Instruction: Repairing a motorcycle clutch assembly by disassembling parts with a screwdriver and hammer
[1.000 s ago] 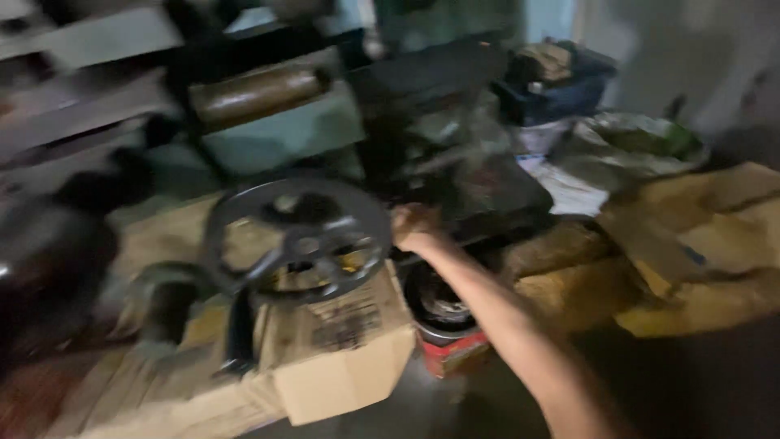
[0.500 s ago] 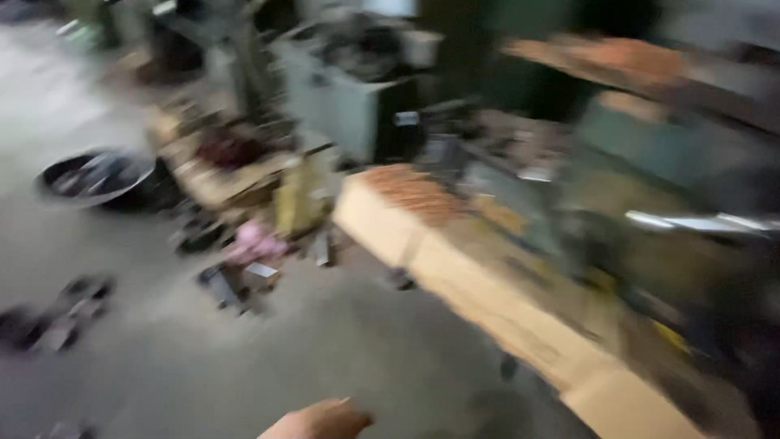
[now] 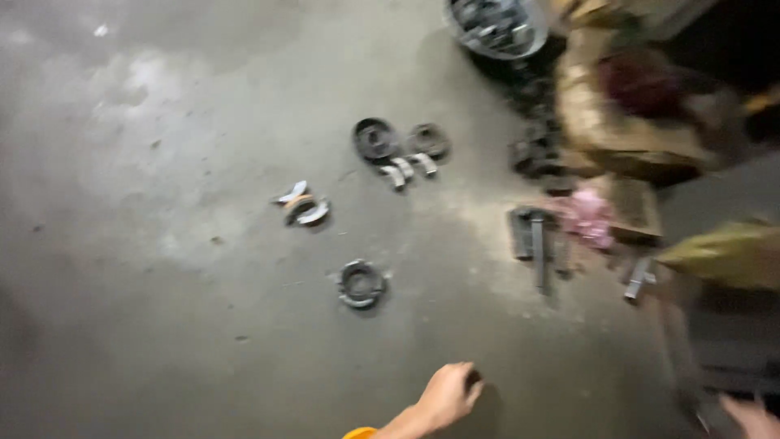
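- Concrete floor (image 3: pixel 179 146): grey, stained, fills most of the head view; loose metal parts are scattered over it.
- Round basin (image 3: pixel 496 24): at 12 o'clock from the nearer hand, well apart, filled with dark small parts.
- Flat dark bars (image 3: pixel 532 236): at 1 o'clock from that hand, long axis running roughly 12 to 6; a pink rag (image 3: pixel 589 215) lies just beside them.
- Two dark discs (image 3: pixel 398 140): at 11 o'clock, far off, with short bright pieces touching their near edge.
- Curved bright shells (image 3: pixel 302 207): at 10 o'clock, well apart.
- Ring-shaped part (image 3: pixel 361 283): flat on the floor, at 10 to 11 o'clock from the hand; the nearest loose part.
- Left hand (image 3: pixel 447 394): low centre, fingers curled together; something dark may sit in the fist, cannot tell. It is the hand nearer the ring.
- Right hand (image 3: pixel 751 416): only a sliver at the bottom right corner; its grip cannot be told.
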